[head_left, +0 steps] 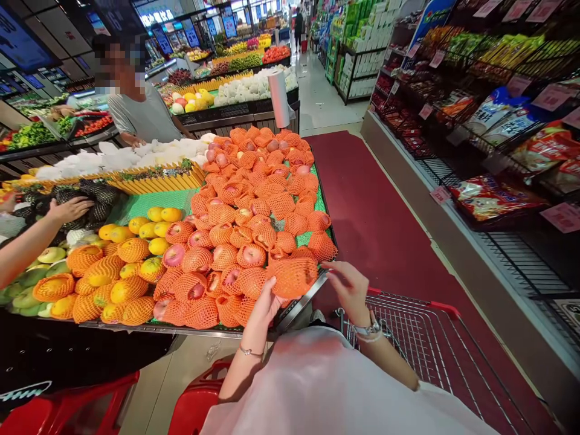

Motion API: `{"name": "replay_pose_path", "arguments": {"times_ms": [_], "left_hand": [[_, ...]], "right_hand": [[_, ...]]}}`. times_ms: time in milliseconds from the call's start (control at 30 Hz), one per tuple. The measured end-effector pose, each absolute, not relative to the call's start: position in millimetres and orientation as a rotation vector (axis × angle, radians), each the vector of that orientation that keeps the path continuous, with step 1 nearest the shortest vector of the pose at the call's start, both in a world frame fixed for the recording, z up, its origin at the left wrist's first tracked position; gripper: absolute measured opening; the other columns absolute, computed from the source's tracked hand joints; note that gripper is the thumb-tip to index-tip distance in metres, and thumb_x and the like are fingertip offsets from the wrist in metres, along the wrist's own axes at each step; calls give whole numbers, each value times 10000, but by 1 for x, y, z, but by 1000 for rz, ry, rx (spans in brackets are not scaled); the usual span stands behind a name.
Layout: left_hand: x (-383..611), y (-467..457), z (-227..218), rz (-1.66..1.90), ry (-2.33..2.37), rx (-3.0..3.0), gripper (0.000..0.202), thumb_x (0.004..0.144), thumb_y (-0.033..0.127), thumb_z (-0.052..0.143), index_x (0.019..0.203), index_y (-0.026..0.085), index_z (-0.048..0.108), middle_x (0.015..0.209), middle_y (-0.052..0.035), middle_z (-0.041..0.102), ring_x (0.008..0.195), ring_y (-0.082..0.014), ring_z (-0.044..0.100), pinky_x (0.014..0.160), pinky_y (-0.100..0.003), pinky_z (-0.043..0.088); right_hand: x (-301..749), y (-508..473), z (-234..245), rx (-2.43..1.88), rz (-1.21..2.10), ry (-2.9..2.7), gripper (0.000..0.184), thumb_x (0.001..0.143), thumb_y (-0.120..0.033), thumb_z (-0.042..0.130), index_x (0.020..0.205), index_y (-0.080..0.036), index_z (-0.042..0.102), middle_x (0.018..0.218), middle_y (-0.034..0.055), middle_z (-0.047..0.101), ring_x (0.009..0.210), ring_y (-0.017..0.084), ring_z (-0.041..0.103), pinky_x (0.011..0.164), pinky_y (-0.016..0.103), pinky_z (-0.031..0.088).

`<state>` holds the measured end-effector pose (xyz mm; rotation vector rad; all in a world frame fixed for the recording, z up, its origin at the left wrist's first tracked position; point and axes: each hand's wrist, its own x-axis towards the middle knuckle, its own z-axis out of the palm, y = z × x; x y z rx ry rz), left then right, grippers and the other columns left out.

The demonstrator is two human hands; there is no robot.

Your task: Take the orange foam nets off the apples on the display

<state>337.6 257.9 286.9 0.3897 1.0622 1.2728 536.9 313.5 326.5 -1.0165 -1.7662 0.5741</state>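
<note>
My left hand (pixel 266 305) is closed around an orange foam fruit net (pixel 293 278) at the front right corner of the display. What sits inside the net is hidden by the mesh. Just right of it, my right hand (pixel 352 289) hovers with bent fingers and thumb apart, holding nothing that I can see. Beyond both hands spreads a heap of red apples (pixel 251 255) in matching orange nets on green matting. Yellow, partly netted fruit (pixel 129 290) lies to the left of the apples.
A shopping cart (pixel 421 338) stands close on my right, beside shelves of packaged goods (pixel 493 199). Red stools (pixel 194 405) are below left. Another person's hand (pixel 70 209) reaches in at the left, and a person (pixel 145 115) stands behind the display. A plastic bag roll (pixel 278 99) rises at the back.
</note>
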Motion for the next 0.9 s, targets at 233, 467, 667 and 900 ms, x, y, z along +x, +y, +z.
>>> {"name": "replay_pose_path", "arguments": {"times_ms": [233, 467, 667, 900], "left_hand": [[286, 354, 327, 1428, 1624, 1599, 953, 640, 381, 791, 1433, 186, 298, 1322, -143, 403, 1238, -286, 430, 1111, -487, 302], [282, 482, 325, 205, 1925, 2520, 640, 802, 201, 634, 1399, 209, 404, 1431, -203, 272, 1309, -378, 288, 942, -473, 451], [293, 508, 291, -221, 1880, 2531, 530, 816, 125, 564, 1337, 170, 479, 1338, -227, 384, 1223, -378, 373, 834, -430, 500], [301, 515, 285, -366, 1796, 2415, 618, 884, 443, 522, 1425, 159, 433, 1460, -240, 304, 1336, -432, 285, 944, -555, 430]], "right_hand": [[581, 324, 300, -1130, 518, -1455, 289, 978, -281, 409, 969, -164, 674, 891, 67, 678, 816, 175, 618, 745, 321, 482], [631, 304, 224, -1542, 332, -1450, 339, 943, -390, 424, 951, -165, 677, 966, 99, 676, 924, 208, 597, 861, 367, 465], [728, 213, 133, -2050, 85, -1127, 425, 791, -375, 404, 974, -90, 660, 1086, 231, 612, 1067, 341, 535, 970, 538, 360], [758, 54, 95, -2602, 54, -517, 385, 701, -220, 499, 1060, -141, 614, 1304, 300, 378, 1207, 463, 377, 840, 613, 339]]}}
